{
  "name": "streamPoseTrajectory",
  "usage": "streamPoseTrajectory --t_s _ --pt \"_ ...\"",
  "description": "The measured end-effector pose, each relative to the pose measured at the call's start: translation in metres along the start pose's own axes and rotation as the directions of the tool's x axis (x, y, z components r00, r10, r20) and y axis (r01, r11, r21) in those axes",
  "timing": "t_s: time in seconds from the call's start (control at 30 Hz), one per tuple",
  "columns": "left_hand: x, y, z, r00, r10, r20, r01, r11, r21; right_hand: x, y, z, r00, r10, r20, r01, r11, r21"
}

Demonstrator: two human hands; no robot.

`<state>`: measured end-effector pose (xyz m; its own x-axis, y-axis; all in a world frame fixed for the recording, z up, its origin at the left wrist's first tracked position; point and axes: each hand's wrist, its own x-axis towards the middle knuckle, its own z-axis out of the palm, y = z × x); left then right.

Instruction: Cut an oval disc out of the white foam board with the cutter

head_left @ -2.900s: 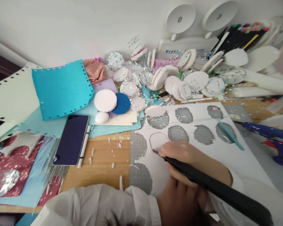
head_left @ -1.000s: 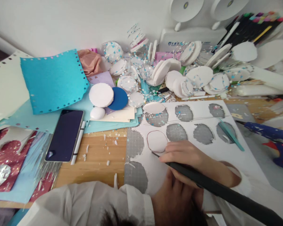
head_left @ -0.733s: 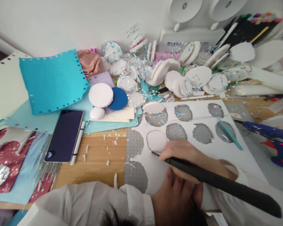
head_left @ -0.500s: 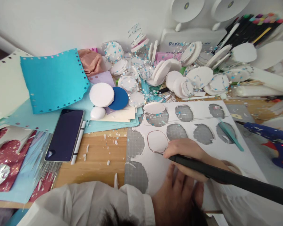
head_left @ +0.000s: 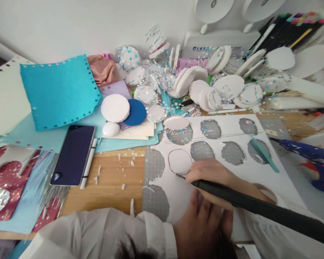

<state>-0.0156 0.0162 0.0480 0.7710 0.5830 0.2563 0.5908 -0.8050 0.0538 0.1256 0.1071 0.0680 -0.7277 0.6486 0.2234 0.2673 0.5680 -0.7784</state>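
My right hand (head_left: 212, 176) is closed around the thick black handle of a hot-wire foam cutter (head_left: 248, 201). Its thin tip touches the lower edge of a brown-outlined circle (head_left: 179, 162) on the white foam board (head_left: 175, 198). Several round holes in the board show a grey gridded cutting mat (head_left: 155, 203) beneath. Below the cutter, my left hand (head_left: 202, 216) presses on the board with its fingers stretched out, partly shadowed. A loose white foam disc (head_left: 176, 123) rests at the board's far edge, over one hole.
White foam discs (head_left: 229, 87) and tinsel with blue stars (head_left: 170, 82) crowd the back. A teal craft knife (head_left: 264, 154) lies on the board, with a blue glue gun (head_left: 307, 149) to its right. A phone (head_left: 73, 154) and a white pen (head_left: 89, 163) lie left.
The cutter's tip and my right hand have shifted slightly left along the circle's lower edge. My left hand stays in place on the board.
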Motion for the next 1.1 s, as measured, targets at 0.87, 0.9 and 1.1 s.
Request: streamPoseTrajectory --t_s 0.87,0.9,1.1 --pt "-0.007 0.002 0.007 0.998 0.012 -0.056 -0.005 0.993 0.116 -0.002 0.007 -0.035 0.978 0.120 0.171 -0.151 0.971 0.186" --pt "-0.007 0.003 0.007 0.998 0.009 -0.060 -0.002 0.993 0.117 -0.002 0.008 -0.036 0.977 0.125 0.173 -0.158 0.968 0.195" --pt "-0.007 0.004 0.013 0.993 0.013 -0.119 -0.006 0.998 0.058 -0.001 0.009 -0.039 0.977 0.116 0.181 -0.155 0.964 0.216"
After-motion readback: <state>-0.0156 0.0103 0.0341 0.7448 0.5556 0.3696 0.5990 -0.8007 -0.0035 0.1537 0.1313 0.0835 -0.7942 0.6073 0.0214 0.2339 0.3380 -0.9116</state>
